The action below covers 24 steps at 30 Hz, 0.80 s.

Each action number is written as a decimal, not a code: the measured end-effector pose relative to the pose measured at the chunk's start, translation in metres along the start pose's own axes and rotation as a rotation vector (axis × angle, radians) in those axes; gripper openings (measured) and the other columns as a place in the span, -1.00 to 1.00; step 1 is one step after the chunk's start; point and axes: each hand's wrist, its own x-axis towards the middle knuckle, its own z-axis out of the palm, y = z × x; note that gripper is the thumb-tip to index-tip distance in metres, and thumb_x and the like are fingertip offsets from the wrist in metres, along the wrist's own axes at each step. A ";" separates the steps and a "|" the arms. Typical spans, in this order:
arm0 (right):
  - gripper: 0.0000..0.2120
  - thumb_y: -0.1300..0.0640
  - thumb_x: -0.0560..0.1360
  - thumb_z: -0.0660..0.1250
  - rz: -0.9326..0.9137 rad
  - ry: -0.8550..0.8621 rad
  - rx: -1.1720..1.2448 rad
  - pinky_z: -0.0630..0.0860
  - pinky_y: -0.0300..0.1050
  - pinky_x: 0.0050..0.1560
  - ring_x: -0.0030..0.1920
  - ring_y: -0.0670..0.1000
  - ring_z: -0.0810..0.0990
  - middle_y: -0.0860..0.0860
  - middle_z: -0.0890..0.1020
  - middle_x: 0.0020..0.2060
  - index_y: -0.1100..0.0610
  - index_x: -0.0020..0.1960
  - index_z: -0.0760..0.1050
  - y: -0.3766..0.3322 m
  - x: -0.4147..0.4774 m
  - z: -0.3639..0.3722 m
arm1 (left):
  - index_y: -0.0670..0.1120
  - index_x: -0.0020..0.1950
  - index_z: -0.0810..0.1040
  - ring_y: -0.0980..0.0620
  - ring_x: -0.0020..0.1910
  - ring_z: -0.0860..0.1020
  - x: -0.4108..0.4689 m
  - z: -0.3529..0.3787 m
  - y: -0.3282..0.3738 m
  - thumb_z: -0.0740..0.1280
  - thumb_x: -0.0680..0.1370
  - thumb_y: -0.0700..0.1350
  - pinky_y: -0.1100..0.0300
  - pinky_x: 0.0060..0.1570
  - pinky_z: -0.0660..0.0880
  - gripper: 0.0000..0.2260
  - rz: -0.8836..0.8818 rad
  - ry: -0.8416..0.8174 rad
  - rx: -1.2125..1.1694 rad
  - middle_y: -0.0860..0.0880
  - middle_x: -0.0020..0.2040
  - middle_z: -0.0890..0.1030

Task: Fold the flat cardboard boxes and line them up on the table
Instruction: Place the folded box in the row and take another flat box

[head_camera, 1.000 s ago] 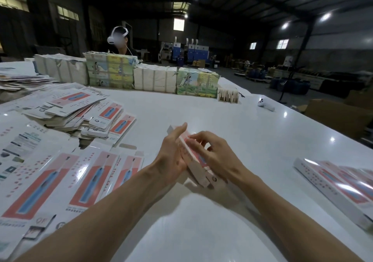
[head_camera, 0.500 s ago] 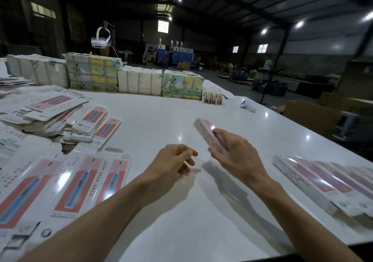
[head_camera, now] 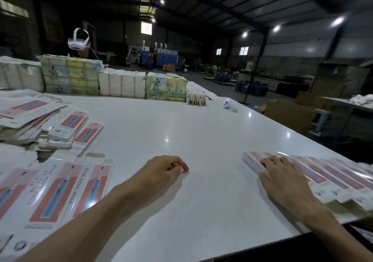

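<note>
Status: right hand (head_camera: 282, 181) lies flat, fingers straight and spread, pressing down on a long narrow white-and-pink folded cardboard box (head_camera: 251, 160) on the right side of the glossy white table (head_camera: 181, 120). It grips nothing, only pushes. That box is the left end of a row of matching folded boxes (head_camera: 333, 174) lying side by side and touching, along the table's right edge. The row runs out of frame, so no count from me. Left hand (head_camera: 166, 168) rests near the table's middle, fingers loosely curled, tips on the surface, holding nothing. Progress, my read: a decent batch is folded and lined up, but most of the work is left. A fan of flat white-and-pink box blanks (head_camera: 60, 191) covers the table's near left corner, and a thick messy stack of the same blanks (head_camera: 40, 124) sits behind it on the table's left side. Likely next: the free hand goes for a blank from the near fan. The row's ends at the table's near edge look slightly staggered — blurred, so not sure — and may want squaring. Not part of the job: wrapped paper bundles (head_camera: 121, 84) along the table's far edge, a small white controller (head_camera: 230, 106) near its far right, and a person in a white headset (head_camera: 78, 42) beyond the far edge.
</note>
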 end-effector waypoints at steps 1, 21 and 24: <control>-0.59 -0.13 0.67 0.24 0.009 -0.010 -0.024 0.36 0.06 0.54 0.42 0.00 0.44 -0.07 0.42 0.46 -0.07 0.47 0.29 0.003 -0.001 -0.001 | 0.29 0.02 0.68 0.18 -0.15 0.61 0.000 0.000 0.000 0.25 0.68 -0.03 0.22 -0.06 0.55 -0.74 0.003 0.003 0.000 0.13 -0.16 0.68; -0.81 0.07 0.67 0.22 -0.280 0.102 0.897 0.59 -0.03 -0.16 -0.19 -0.04 0.64 -0.09 0.69 -0.17 0.01 0.10 0.61 -0.229 0.072 -0.032 | 0.02 -0.35 0.54 0.12 -0.50 0.43 -0.005 -0.006 0.003 0.26 0.43 -0.11 0.15 -0.46 0.36 -0.84 0.014 0.101 -0.086 0.10 -0.48 0.53; -0.81 0.16 0.65 0.23 -0.188 0.060 1.128 0.59 -0.03 -0.10 -0.20 -0.08 0.63 -0.11 0.66 -0.21 0.04 0.08 0.63 -0.237 0.076 -0.012 | 0.01 -0.28 0.53 0.12 -0.47 0.46 -0.008 -0.007 0.001 0.25 0.47 -0.04 0.05 -0.41 0.47 -0.84 0.009 0.232 0.047 0.05 -0.42 0.56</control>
